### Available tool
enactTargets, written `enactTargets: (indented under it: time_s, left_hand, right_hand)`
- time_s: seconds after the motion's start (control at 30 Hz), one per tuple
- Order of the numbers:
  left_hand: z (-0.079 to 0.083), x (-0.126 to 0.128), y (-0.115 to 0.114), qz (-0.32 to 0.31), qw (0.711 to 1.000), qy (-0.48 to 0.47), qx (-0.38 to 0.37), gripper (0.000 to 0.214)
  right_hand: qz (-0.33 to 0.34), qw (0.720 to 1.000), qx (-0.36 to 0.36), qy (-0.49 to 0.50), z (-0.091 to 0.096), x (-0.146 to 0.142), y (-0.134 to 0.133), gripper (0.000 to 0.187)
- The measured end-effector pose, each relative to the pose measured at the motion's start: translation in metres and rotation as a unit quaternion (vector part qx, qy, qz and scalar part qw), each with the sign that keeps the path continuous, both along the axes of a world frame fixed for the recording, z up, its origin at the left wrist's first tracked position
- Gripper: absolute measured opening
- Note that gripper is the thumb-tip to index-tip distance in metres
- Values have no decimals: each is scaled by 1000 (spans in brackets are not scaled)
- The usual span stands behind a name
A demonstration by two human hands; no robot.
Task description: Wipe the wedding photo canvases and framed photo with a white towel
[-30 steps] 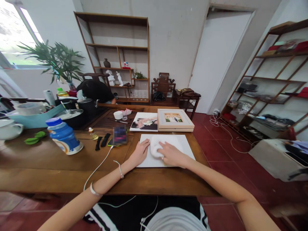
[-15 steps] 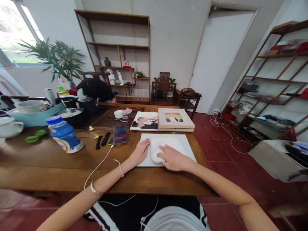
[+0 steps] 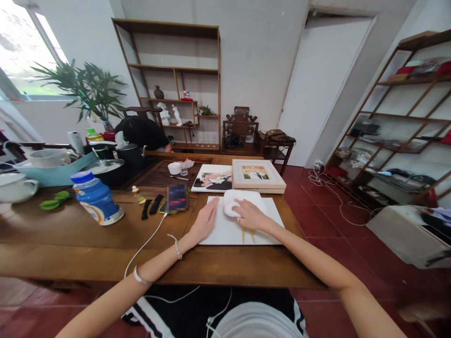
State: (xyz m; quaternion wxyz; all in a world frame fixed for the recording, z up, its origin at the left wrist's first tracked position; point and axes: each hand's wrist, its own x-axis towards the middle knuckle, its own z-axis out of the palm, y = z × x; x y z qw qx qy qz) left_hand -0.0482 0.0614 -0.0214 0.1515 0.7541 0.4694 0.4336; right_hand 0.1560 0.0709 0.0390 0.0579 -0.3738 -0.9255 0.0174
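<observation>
A white flat board (image 3: 229,232) lies on the wooden table (image 3: 88,244) in front of me, with faint yellow marks near its front edge. My right hand (image 3: 248,214) presses a white folded cloth (image 3: 230,204) onto the board's far part, fingers curled over it. My left hand (image 3: 205,221) lies flat and open on the board's left edge, holding it down. Just beyond the board lie a framed picture (image 3: 257,174) and an unframed photo print (image 3: 213,178).
A phone (image 3: 175,198) with a white cable lies left of the board, beside two black items (image 3: 150,207) and a small bottle (image 3: 136,193). A blue drink bottle (image 3: 96,199), pots and a teal tray stand at the left. A person sits across the table. Shelves line the walls.
My right hand has slid the cloth away from me, from the board's near left part to its far edge. Yellow marks now show near the board's front. The left hand stays put.
</observation>
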Motion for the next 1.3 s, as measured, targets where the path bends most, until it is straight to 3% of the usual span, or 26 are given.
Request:
enactTargets:
  time_s: [0.1,0.27,0.37,0.47,0.57,0.73,0.83,0.97,1.17,1.3]
  left_hand:
    - [7,-2,0,29,995,-100,1,44]
    - [7,-9,6,55,971,-228,-36,45]
    - [6,-12,9,56,972,-224,-46,43]
    - [5,-11,8,47,987,-148,-31,38]
    - [4,-7,4,9,999,-22,-34,34]
    - [-2,0,-2,-16,992,118,-48,33]
    - [-1,2,-4,-16,991,128,-45,35]
    - [3,2,-4,-34,991,125,-26,34]
    - [4,1,-3,-40,991,123,16,31]
    - [3,1,-3,-41,991,126,16,32]
  right_hand:
    - [1,1000,17,9,-7,-22,5,32]
    - [174,984,22,-3,-1,-37,-36,27]
    - [224,974,0,-25,12,-27,-66,23]
    - [192,980,-22,-57,26,-11,-78,24]
    - [140,985,-41,-87,33,3,-64,23]
    - [55,991,-111,-49,36,16,-9,26]
    - [45,986,-156,40,37,13,22,35]
    - [34,984,-150,85,32,-14,48,38]
    - [66,983,-137,103,21,-65,56,30]
    - [65,985,-123,104,21,-63,54,30]
